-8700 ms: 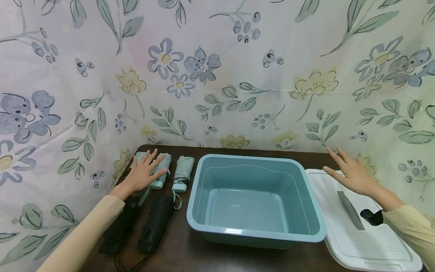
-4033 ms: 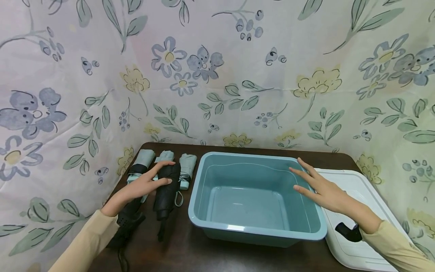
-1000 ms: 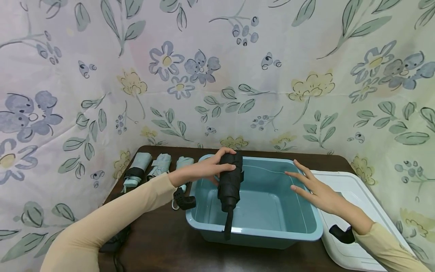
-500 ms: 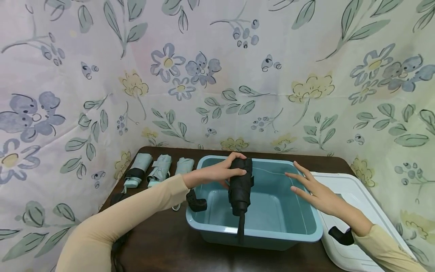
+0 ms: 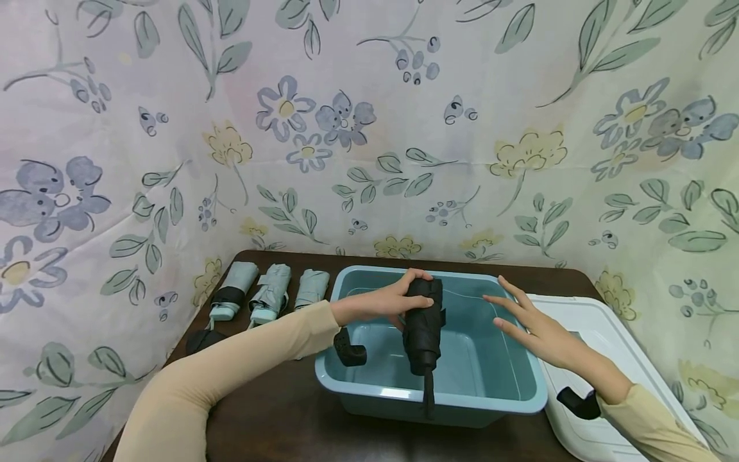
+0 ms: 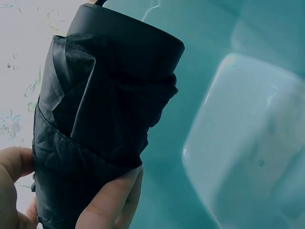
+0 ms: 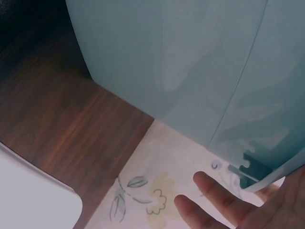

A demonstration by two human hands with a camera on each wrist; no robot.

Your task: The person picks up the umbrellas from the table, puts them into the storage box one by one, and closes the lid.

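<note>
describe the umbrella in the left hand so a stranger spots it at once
Find the big blue tub on the dark table. Over it, the left hand grips a folded black umbrella, its strap hanging from the near end. It is black and held, unlike the three pale umbrellas lying left of the tub.

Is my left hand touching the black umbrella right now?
Touching: the left wrist view shows the left hand gripping the black umbrella, with fingers pressed against it.
</note>
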